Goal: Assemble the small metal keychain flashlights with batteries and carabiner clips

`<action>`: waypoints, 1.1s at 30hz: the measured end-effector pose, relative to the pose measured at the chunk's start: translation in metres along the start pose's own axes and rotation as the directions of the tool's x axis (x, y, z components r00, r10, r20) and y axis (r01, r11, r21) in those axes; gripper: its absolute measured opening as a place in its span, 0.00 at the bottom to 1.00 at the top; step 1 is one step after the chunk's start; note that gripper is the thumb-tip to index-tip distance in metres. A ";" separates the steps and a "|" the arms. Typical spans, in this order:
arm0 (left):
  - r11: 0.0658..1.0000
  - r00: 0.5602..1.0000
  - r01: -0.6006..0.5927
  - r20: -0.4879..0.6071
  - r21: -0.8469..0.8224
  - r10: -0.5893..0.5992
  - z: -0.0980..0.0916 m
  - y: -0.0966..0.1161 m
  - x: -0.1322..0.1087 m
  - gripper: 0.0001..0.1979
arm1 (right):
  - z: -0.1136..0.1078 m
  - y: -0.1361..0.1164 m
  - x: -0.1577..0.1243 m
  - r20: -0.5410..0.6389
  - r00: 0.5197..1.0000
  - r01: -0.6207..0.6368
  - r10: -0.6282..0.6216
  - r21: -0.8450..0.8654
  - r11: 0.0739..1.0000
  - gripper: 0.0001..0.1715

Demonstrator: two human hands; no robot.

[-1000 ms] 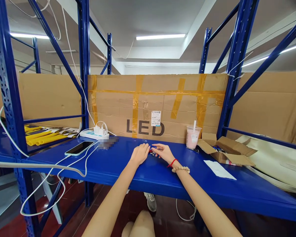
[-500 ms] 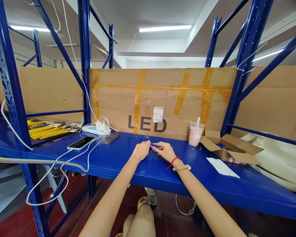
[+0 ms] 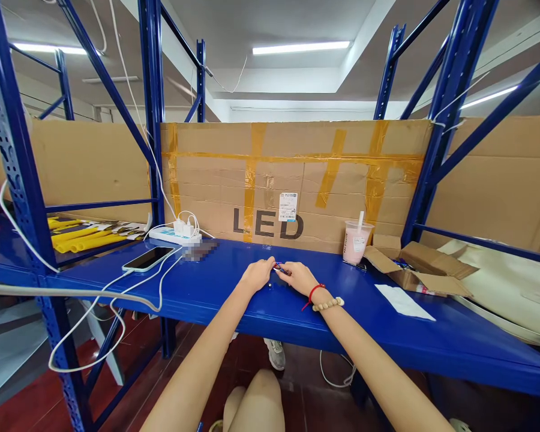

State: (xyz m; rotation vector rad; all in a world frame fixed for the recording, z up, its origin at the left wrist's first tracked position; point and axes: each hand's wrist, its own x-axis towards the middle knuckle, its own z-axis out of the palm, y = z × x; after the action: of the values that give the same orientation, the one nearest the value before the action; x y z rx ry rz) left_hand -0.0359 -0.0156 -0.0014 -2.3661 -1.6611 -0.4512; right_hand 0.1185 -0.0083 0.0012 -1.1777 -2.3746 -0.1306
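Observation:
My left hand (image 3: 256, 275) and my right hand (image 3: 298, 278) meet over the middle of the blue shelf (image 3: 234, 300). Both pinch a small part (image 3: 279, 268) with red and blue bits between their fingertips; it is too small to name. A few tiny dark pieces (image 3: 270, 285) lie on the shelf just below the hands. My right wrist carries a red string and a bead bracelet (image 3: 327, 304).
A taped cardboard sheet marked LED (image 3: 270, 223) stands behind. A pink drink cup (image 3: 355, 242), an open cardboard box (image 3: 414, 270) and a white paper (image 3: 404, 302) lie to the right. A phone (image 3: 147, 258) on a cable and a power strip (image 3: 174, 237) are to the left, with yellow tubes (image 3: 78, 240) beyond.
Both hands have stayed together on the small part, lifting it slightly off the shelf. The view has shifted a little.

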 end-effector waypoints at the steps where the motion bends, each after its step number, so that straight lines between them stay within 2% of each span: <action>1: 1.000 1.000 0.011 0.009 -0.012 -0.010 0.000 0.000 0.000 0.15 | 0.000 0.000 0.000 0.005 1.000 -0.008 0.008 -0.003 1.000 0.16; 6: 0.999 1.000 0.025 0.008 -0.038 -0.024 -0.001 0.000 -0.001 0.15 | 0.002 0.002 0.000 0.001 0.999 -0.045 0.045 0.077 0.996 0.17; 13: 0.995 0.996 0.069 0.066 -0.068 -0.065 -0.003 0.002 0.001 0.16 | 0.004 0.007 0.000 -0.008 0.992 -0.126 0.128 0.122 0.984 0.16; 21: 0.976 0.985 0.172 -0.001 -0.135 -0.173 -0.006 0.002 0.000 0.16 | 0.000 0.007 0.000 0.033 0.988 -0.153 0.150 0.224 0.963 0.14; 24: 0.975 0.991 0.126 -0.019 -0.184 -0.131 -0.003 0.001 -0.001 0.15 | 0.001 0.008 0.000 0.026 0.987 -0.162 0.160 0.252 0.954 0.14; 28: 0.983 0.990 -0.038 -0.142 -0.177 0.013 -0.001 -0.002 -0.004 0.08 | 0.006 0.012 0.001 0.032 0.983 -0.178 0.179 0.363 0.915 0.16; 30: 0.985 0.980 -0.073 -0.195 -0.156 0.041 0.000 -0.004 -0.005 0.13 | 0.008 0.015 0.002 0.006 0.982 -0.173 0.191 0.450 0.876 0.18; 33: 0.986 0.978 -0.067 -0.205 -0.155 0.035 0.003 -0.007 -0.006 0.22 | 0.012 0.017 0.004 -0.024 0.975 -0.169 0.222 0.570 0.804 0.19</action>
State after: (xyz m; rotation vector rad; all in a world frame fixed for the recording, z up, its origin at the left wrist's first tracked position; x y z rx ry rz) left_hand -0.0443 -0.0171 -0.0061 -2.3741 -1.5211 -0.8154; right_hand 0.1250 0.0089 -0.0098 -1.0731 -1.9800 0.5492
